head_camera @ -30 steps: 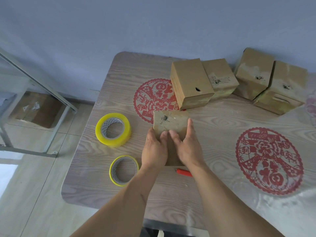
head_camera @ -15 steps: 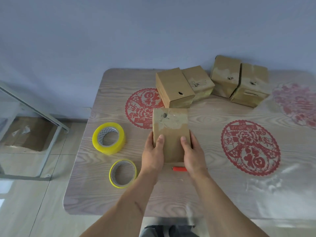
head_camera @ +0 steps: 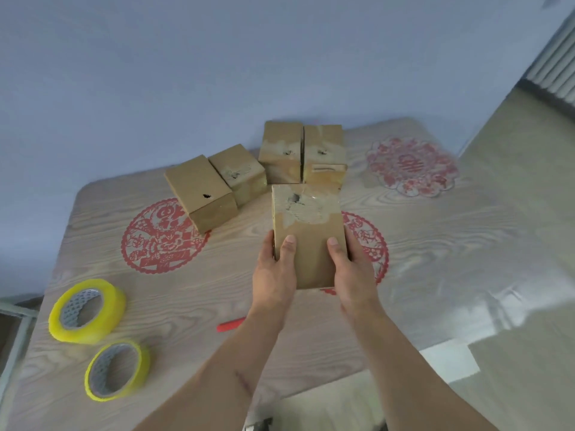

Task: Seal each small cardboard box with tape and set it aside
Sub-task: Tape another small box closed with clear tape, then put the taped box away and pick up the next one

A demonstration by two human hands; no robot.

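Cardboard box (head_camera: 308, 241), small, oblong, brown, its far end glossy with wrinkled clear tape around a torn hole; gripped at the near end by left hand (head_camera: 273, 275) and right hand (head_camera: 354, 272), thumbs on top, fingers curled round the sides. Four similar taped boxes (head_camera: 199, 188) clustered just beyond it on wood-grain table (head_camera: 186, 306). Two yellow tape rolls (head_camera: 87, 311), round, honeycomb-cored, well left of box. Red pen-like stick (head_camera: 230, 324) near left wrist. Red papercut medallions (head_camera: 161, 237) flat on tabletop beside box.
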